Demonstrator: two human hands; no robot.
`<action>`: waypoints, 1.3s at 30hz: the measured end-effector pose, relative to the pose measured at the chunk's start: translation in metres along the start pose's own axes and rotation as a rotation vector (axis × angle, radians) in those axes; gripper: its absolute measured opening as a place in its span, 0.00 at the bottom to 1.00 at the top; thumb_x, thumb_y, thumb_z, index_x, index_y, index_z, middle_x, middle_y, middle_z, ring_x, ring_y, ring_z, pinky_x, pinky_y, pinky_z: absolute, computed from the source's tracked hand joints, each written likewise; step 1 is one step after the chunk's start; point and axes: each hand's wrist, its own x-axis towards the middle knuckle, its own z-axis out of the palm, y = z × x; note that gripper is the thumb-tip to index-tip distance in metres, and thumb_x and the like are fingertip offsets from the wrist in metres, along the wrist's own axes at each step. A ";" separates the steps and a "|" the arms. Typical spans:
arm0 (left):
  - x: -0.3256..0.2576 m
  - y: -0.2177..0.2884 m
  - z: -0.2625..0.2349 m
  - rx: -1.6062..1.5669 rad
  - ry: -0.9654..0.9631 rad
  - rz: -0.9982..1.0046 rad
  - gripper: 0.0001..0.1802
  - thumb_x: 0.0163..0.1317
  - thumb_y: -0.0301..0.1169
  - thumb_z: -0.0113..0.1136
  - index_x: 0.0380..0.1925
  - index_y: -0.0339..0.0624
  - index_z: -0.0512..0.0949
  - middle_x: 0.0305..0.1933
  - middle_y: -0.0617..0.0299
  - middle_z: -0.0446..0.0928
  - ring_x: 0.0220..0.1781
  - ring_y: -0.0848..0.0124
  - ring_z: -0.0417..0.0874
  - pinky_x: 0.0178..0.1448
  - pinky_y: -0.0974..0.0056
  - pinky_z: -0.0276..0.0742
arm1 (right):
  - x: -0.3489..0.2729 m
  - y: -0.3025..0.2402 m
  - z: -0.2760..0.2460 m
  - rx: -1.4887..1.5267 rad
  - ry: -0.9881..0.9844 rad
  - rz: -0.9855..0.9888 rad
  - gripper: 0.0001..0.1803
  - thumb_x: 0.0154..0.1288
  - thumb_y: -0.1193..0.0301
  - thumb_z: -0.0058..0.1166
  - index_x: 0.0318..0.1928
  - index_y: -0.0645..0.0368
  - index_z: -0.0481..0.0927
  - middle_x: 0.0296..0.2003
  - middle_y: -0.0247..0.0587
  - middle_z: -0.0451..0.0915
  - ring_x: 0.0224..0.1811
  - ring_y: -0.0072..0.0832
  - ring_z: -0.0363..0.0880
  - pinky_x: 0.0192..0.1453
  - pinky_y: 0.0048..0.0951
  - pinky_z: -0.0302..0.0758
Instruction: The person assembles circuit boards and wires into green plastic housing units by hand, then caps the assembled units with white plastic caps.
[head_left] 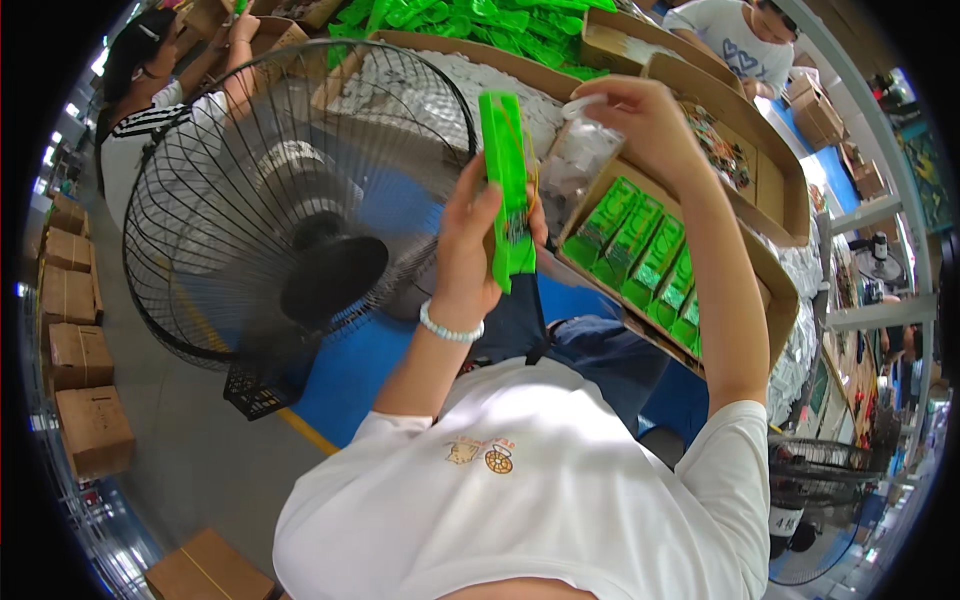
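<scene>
My left hand is wrapped round a long bright green plastic case, held upright in front of me. A dark printed patch and thin wire-like strands show along the case's right side. Up and to the right, my right hand has its fingers bent and pinched at the top of a clear plastic bag with whitish pieces in it. Just below that hand, several similar green cases lie in a row in an open cardboard box, partly covered by my right forearm.
Close on my left stands a large black caged fan. Ahead are a box of white pieces, a heap of green plastic parts and a carton of small parts. Two people work at the far left and far right. Cartons line the left.
</scene>
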 end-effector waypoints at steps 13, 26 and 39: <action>-0.023 -0.014 0.063 -0.033 -0.177 -0.031 0.25 0.72 0.33 0.53 0.67 0.43 0.64 0.37 0.54 0.78 0.34 0.70 0.82 0.37 0.65 0.83 | -0.182 -0.115 0.029 0.319 0.272 0.014 0.12 0.61 0.85 0.56 0.46 0.66 0.81 0.35 0.38 0.83 0.36 0.20 0.82 0.39 0.21 0.79; -0.089 -0.017 0.072 0.111 -0.179 -0.023 0.26 0.72 0.34 0.54 0.66 0.36 0.65 0.43 0.58 0.81 0.36 0.78 0.82 0.39 0.72 0.80 | -0.229 -0.135 0.061 0.462 0.361 -0.087 0.10 0.62 0.85 0.57 0.44 0.70 0.81 0.34 0.41 0.83 0.33 0.23 0.83 0.38 0.21 0.81; -0.081 -0.038 0.075 0.540 -0.184 0.210 0.27 0.71 0.34 0.55 0.67 0.38 0.66 0.45 0.58 0.82 0.37 0.79 0.83 0.37 0.74 0.81 | -0.230 -0.123 0.054 0.565 0.471 0.013 0.14 0.61 0.82 0.60 0.48 0.69 0.78 0.34 0.41 0.84 0.33 0.21 0.83 0.36 0.21 0.80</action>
